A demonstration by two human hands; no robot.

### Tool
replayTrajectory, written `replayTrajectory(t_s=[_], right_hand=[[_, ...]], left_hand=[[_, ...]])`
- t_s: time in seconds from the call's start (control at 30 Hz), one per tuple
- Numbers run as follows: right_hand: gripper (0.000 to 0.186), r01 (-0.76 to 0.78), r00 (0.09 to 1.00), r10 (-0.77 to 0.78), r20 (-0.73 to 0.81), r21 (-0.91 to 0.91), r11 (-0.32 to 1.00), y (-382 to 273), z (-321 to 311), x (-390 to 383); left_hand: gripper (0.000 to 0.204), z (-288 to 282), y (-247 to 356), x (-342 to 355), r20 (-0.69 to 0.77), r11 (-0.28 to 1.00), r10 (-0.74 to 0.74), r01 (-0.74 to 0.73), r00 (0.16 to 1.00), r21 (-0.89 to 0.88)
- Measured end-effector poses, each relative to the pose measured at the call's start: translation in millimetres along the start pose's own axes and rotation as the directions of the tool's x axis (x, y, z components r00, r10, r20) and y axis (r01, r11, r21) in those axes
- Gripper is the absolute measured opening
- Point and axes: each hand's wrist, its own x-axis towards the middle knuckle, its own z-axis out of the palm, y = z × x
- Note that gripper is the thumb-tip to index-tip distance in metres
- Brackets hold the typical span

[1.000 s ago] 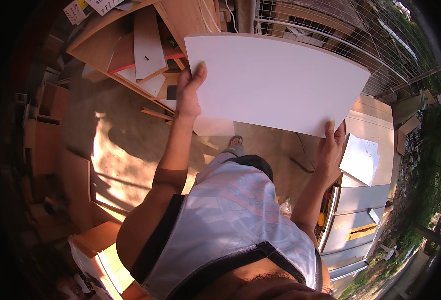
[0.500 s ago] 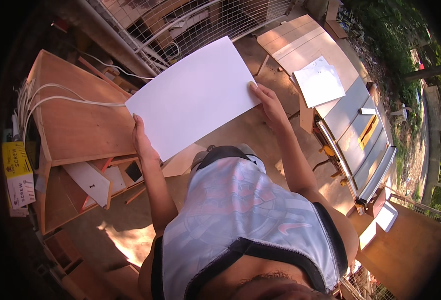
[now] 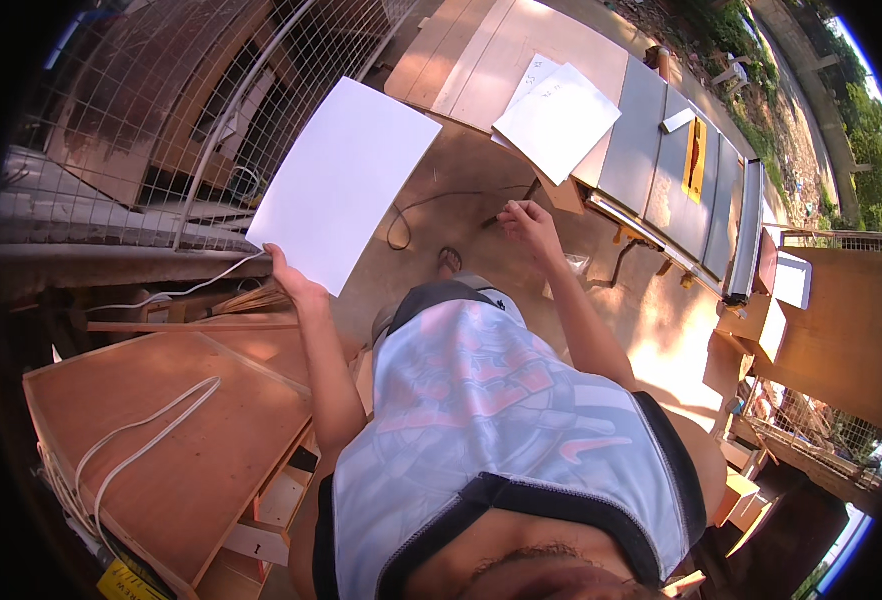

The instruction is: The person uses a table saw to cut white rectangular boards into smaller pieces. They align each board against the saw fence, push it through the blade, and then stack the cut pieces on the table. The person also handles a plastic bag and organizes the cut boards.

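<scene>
My left hand (image 3: pixel 296 282) grips the lower edge of a large white rectangular panel (image 3: pixel 344 182), holding it up in front of a wire mesh fence. My right hand (image 3: pixel 527 222) is off the panel, held out empty over the concrete floor with fingers loosely curled. It hovers near the corner of a table saw (image 3: pixel 673 165). A smaller white panel (image 3: pixel 557 120) lies on the wooden sheets beside the saw.
A wooden cabinet (image 3: pixel 166 440) with a white cable on top stands at the lower left. The wire mesh fence (image 3: pixel 191 120) runs along the left. A dark cord (image 3: pixel 431 205) loops on the floor. Wooden boxes (image 3: pixel 821 330) stand at the right.
My view has swung round to the right. My right hand has let go of the white panel; only my left hand holds it, and the panel has moved left toward the fence.
</scene>
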Motion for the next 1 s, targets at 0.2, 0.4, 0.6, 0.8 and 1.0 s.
replayTrajectory(t_s=[0.2,0.4,0.6,0.8,1.0], right_hand=[[0.033,0.092,0.983,-0.128,-0.128,-0.255,0.962,7,-28,51],[0.034,0.134,0.947,-0.260,-0.187,-0.508,0.851,-19,-21,75],[0.032,0.063,0.920,-0.290,-0.264,-0.630,0.774,-29,-9,98],[0.026,0.055,0.898,-0.356,-0.260,-0.736,0.675,-46,14,140],[0.026,-0.076,0.852,-0.389,-0.350,-0.819,0.569,-64,38,188]], left_hand=[[0.065,72,-81,94,-0.083,0.997,-0.073,0.076,0.994,0.032],[0.060,129,-154,174,-0.081,0.993,-0.118,0.119,0.990,0.005],[0.058,153,-209,229,-0.062,0.979,-0.202,0.201,0.977,-0.027],[0.062,152,-215,230,0.002,0.943,-0.323,0.322,0.946,0.085],[0.074,132,-197,229,-0.088,0.799,-0.429,0.423,0.899,0.427]])
